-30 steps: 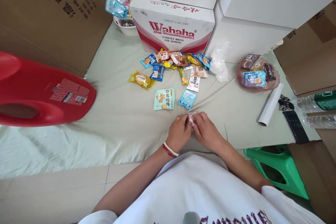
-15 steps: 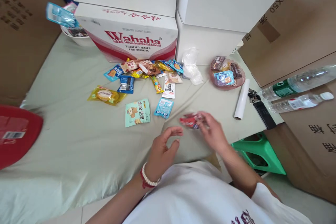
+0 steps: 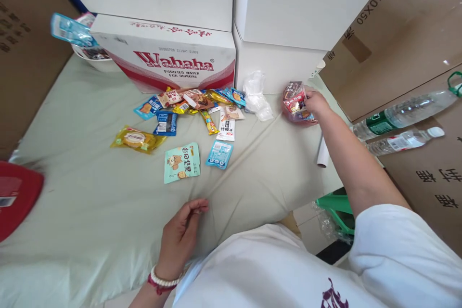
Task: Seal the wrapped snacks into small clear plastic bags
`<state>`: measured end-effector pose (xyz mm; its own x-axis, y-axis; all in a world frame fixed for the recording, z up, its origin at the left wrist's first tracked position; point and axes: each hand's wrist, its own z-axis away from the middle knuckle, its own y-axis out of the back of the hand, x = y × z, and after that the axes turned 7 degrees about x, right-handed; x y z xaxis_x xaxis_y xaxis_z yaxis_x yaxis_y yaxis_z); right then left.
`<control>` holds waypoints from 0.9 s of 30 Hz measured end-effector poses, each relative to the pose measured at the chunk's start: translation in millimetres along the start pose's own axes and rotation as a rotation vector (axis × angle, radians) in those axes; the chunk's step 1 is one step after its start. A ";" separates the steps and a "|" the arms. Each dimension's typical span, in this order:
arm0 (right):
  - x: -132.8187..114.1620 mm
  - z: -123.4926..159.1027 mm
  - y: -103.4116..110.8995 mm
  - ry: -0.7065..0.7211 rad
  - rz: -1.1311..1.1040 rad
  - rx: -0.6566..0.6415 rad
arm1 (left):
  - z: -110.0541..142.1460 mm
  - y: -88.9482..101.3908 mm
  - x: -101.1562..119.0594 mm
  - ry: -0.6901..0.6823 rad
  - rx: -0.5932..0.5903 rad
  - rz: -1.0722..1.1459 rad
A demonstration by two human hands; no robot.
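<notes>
My right hand is at the pink bowl on the right, its fingers closed on the edge of a red snack packet. The packet rests over the bowl's other snacks, among them a dark cocoa packet. My left hand is near the table's front edge, thumb and fingertips drawn together with nothing visible in them. Beyond it lie a mint-green nut pouch and a light-blue packet. Farther back, several colourful snack packets are heaped, with a yellow-wrapped snack to their left.
A Wahaba-style water carton marked Wahaha stands behind the heap, beside a crumpled clear plastic bag. A white roll and plastic bottles are at right. A red jug stands at left, a green stool below.
My right hand has carried the red snack packet from the table's front to the pink bowl. My left hand has drawn back leftward, its fingers coming together. The view has swung right.
</notes>
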<state>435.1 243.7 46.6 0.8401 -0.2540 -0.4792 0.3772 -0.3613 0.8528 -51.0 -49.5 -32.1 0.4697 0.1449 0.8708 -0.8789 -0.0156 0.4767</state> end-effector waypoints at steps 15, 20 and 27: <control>-38.9 27.1 14.7 0.288 0.559 0.010 | -3.2 -9.8 -3.5 -0.494 0.075 -0.177; -100.0 33.5 -8.5 0.391 0.383 0.107 | -2.7 -9.3 -1.8 -0.486 0.061 -0.160; -132.4 51.2 -94.9 0.175 0.240 -0.214 | -0.1 -6.6 -4.1 -0.456 0.035 -0.135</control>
<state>268.2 265.7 18.5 0.9616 -0.1453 -0.2330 0.2184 -0.1092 0.9697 -47.1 -49.9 -38.8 0.5750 -0.3008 0.7608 -0.8078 -0.0611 0.5863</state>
